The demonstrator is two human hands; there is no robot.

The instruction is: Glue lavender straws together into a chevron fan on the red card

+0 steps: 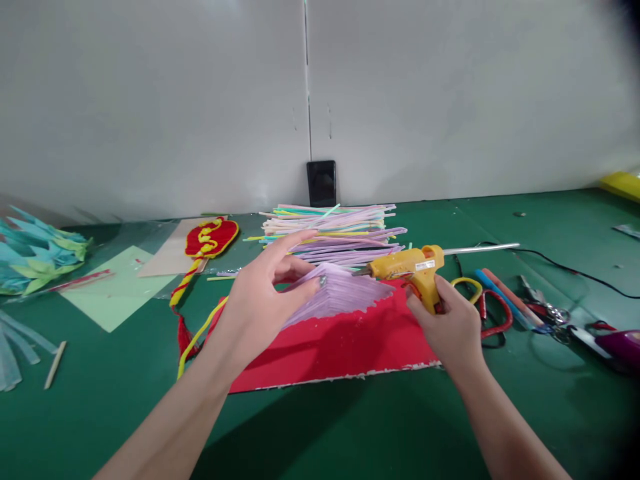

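My right hand (453,323) is closed round the handle of a yellow glue gun (407,265), whose nozzle points left at a fan of pale purple straws (345,293). That fan lies on a red sheet (350,343) on the green table. My left hand (265,293) rests on the fan's left part, fingers pressed on the straws with the forefinger stretched out above them.
A stack of coloured straws (333,230) lies behind the red sheet. A red and yellow ornament (210,240) and pale paper sheets (117,287) lie at the left, blue-green paper shapes (35,250) further left. Scissors (493,310), pens (505,297), a cable and a phone (321,183) are nearby.
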